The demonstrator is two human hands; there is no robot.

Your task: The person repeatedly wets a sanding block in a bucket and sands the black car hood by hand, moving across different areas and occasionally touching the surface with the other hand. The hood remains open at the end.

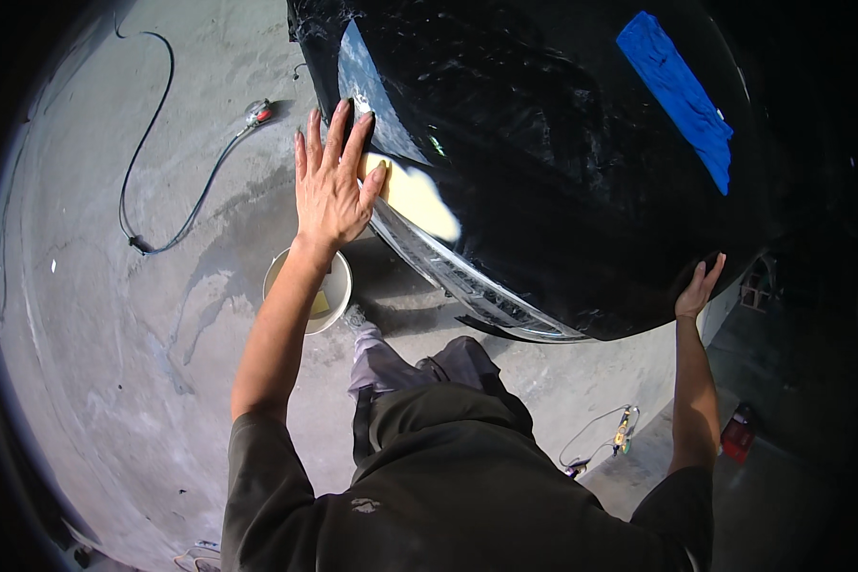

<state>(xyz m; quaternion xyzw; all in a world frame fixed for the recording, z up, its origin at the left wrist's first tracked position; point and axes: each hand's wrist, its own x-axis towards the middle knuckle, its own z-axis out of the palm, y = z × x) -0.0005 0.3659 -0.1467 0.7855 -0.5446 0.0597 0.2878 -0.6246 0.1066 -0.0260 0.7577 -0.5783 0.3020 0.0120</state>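
Note:
In front of me is a curved car body panel, largely hidden by a wrinkled black sheet [543, 172]. A smooth cream-yellow patch [415, 200] shows at its left corner, beside a shiny bluish painted area [372, 86]. My left hand [332, 186] lies flat over the panel's left edge, fingers stretched, thumb at the patch. Its fingertips look dark-stained. My right hand [701, 286] rests at the far right edge of the black sheet with fingers extended, partly in shadow. Neither hand grips anything visible. A silvery curved trim edge [486, 291] runs along the near side.
A pale bucket [349, 276] with something yellow inside stands beside my foot, below my left forearm. A dark hose [172, 71] leads to a silver-and-red tool [257, 112] on the concrete floor. Blue cloth-like material [677, 100] lies on the sheet. A yellow corded item [624, 429] and red object [737, 436] lie right.

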